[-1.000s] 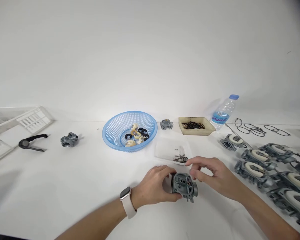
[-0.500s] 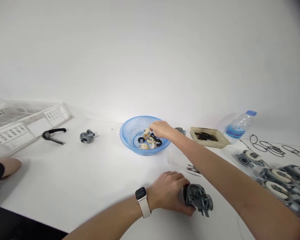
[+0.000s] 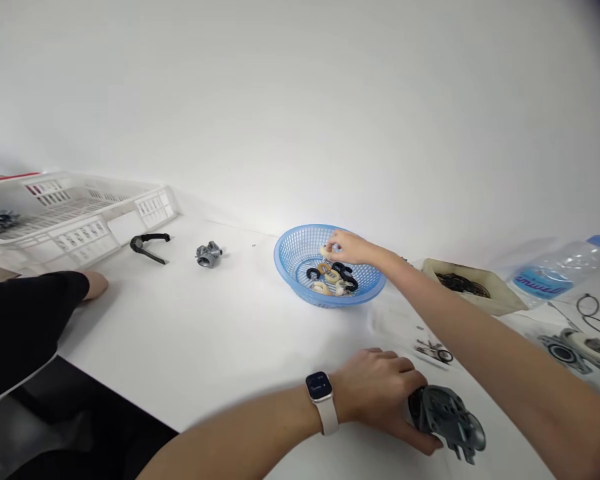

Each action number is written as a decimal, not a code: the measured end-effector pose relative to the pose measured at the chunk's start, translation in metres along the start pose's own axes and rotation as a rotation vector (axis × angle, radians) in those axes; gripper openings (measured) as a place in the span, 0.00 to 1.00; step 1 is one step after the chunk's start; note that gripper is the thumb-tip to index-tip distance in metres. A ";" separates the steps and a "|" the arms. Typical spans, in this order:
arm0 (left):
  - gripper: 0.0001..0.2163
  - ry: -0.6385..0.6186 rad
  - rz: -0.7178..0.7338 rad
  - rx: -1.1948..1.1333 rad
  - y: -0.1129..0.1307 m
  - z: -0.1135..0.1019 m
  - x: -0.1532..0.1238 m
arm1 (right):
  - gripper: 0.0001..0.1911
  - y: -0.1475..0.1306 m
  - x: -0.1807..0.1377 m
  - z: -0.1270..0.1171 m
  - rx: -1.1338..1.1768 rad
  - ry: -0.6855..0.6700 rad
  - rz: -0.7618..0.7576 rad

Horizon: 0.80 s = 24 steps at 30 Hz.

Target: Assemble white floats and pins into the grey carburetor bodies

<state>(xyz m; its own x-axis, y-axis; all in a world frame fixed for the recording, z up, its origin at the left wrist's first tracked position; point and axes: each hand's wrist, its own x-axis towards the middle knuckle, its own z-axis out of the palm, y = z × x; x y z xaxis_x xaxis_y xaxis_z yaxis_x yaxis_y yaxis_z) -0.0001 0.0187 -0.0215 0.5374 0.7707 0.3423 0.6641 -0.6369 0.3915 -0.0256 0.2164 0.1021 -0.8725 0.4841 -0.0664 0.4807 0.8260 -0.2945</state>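
My left hand (image 3: pixel 383 393), with a watch on its wrist, is closed around a dark grey metal carburetor body (image 3: pixel 447 420) near the front of the white table. Over the blue plastic basket (image 3: pixel 283 267), my right hand (image 3: pixel 353 247) pinches a small cream-coloured carburetor float (image 3: pixel 325 251); part of it is hidden by the fingers. Below that hand, several curved floats lie in the basket, including a black float (image 3: pixel 313 273) and a cream float (image 3: pixel 321 288). A clear tray with small metal parts (image 3: pixel 434 351) sits between my two arms.
Left of the basket are a small carburetor (image 3: pixel 209 254), a black hinged tool (image 3: pixel 150 247) and a white crate (image 3: pixel 90 243). Another person's arm (image 3: pixel 35 303) rests at the left edge. Rightward stand a tub of dark rings (image 3: pixel 503 297), a water bottle (image 3: pixel 545 277) and more carburetors (image 3: pixel 575 350).
My view has turned left, so things sit further right. My right hand has lifted slightly from the pile with a cream float between its fingers. The left hand keeps its hold on the carburetor body.
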 end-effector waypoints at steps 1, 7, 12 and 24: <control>0.28 0.000 -0.005 -0.009 0.000 0.000 0.000 | 0.14 -0.001 -0.014 -0.006 0.084 0.007 -0.024; 0.28 0.054 -0.040 -0.051 0.003 0.004 -0.003 | 0.25 -0.007 -0.132 -0.020 0.591 0.018 -0.086; 0.25 0.057 -0.052 -0.058 0.008 -0.001 -0.005 | 0.19 -0.001 -0.211 -0.010 1.169 0.096 0.040; 0.25 0.036 -0.106 -0.082 0.016 -0.010 -0.003 | 0.15 0.016 -0.300 0.041 0.714 0.349 0.144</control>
<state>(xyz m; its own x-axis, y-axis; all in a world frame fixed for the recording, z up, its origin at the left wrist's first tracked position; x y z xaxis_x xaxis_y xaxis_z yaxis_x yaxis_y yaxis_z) 0.0036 0.0056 -0.0079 0.4465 0.8339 0.3246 0.6708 -0.5520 0.4953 0.2404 0.0726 0.0781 -0.6716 0.7317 0.1165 0.3115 0.4216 -0.8516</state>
